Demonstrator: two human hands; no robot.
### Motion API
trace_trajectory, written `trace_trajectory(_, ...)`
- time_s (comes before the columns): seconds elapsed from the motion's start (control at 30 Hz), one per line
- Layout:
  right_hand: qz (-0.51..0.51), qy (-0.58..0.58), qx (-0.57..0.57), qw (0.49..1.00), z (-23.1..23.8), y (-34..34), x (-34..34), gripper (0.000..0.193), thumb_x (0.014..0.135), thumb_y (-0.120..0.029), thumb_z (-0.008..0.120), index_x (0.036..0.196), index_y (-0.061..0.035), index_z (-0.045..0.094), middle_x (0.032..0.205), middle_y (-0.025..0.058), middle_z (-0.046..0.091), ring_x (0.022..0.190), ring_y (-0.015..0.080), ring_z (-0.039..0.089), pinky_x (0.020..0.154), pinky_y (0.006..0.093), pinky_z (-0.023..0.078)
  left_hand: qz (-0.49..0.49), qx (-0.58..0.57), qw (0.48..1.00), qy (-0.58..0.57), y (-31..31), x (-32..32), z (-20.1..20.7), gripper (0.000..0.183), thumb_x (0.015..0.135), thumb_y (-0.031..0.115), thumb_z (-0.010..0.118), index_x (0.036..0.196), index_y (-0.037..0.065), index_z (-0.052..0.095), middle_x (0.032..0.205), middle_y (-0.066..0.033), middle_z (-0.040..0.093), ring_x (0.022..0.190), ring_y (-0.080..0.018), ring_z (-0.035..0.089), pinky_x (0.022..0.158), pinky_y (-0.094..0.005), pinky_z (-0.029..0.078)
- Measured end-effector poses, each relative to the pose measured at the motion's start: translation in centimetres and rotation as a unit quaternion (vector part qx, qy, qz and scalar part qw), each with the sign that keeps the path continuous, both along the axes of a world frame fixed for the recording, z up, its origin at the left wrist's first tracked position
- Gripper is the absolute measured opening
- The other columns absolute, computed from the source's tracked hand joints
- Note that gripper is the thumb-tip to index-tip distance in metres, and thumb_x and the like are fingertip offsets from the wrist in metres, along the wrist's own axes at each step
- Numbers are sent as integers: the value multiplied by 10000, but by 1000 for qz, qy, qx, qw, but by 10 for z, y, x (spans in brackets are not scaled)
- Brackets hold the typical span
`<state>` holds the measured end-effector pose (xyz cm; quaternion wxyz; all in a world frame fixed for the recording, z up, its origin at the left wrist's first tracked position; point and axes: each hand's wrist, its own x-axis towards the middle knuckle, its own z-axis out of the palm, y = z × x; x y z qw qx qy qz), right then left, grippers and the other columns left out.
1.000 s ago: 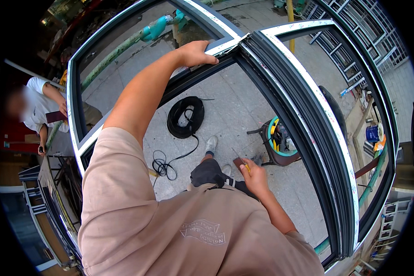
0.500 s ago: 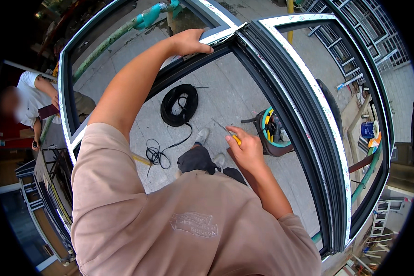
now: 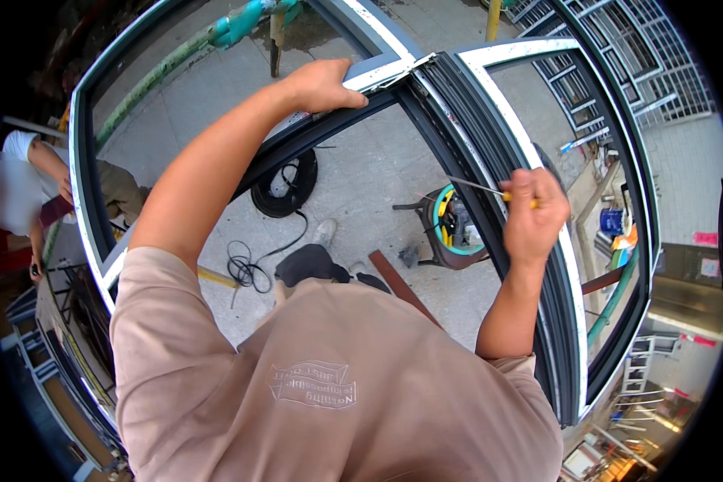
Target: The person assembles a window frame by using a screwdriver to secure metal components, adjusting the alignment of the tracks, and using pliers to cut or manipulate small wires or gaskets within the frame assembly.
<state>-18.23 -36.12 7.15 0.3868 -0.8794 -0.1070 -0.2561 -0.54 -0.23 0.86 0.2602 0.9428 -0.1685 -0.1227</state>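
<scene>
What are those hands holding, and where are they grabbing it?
The right hand holds a screwdriver by its yellow handle; the left hand grips the window frame's rail near one end.

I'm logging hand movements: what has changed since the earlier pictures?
The right hand moved up and rightward, carrying the thin yellow-handled metal tool over the dark ribbed middle of the large white-and-black frame. Nothing was newly grasped or released; the left hand stayed on the frame.

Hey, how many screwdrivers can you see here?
1: the yellow-handled screwdriver in your right hand, its thin shaft pointing left. Others may be hidden among the items in the teal-rimmed container on the floor.
</scene>
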Motion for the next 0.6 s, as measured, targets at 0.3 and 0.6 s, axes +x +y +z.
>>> trace_trajectory(0.3, -94, 136, -181, 969, 59, -20, 61, 375, 1035, -405, 788, 1047, -32, 824, 631, 83, 600, 578, 183, 554, 594, 373, 451, 0, -8, 1000, 0, 0, -2, -2, 834, 826, 494, 802, 1397, -94, 649, 1283, -355, 738, 1200, -480, 724, 1053, -497, 554)
trace_trajectory(0.6, -117, 178, -232, 949, 44, 2, 80, 449, 1036, -483, 761, 1182, -65, 832, 643, 134, 620, 613, 282, 653, 627, 436, 497, 12, -2, 1000, -7, -3, -5, 1, 756, 821, 466, 774, 1350, -68, 690, 1232, -337, 757, 1157, -472, 741, 1033, -507, 575)
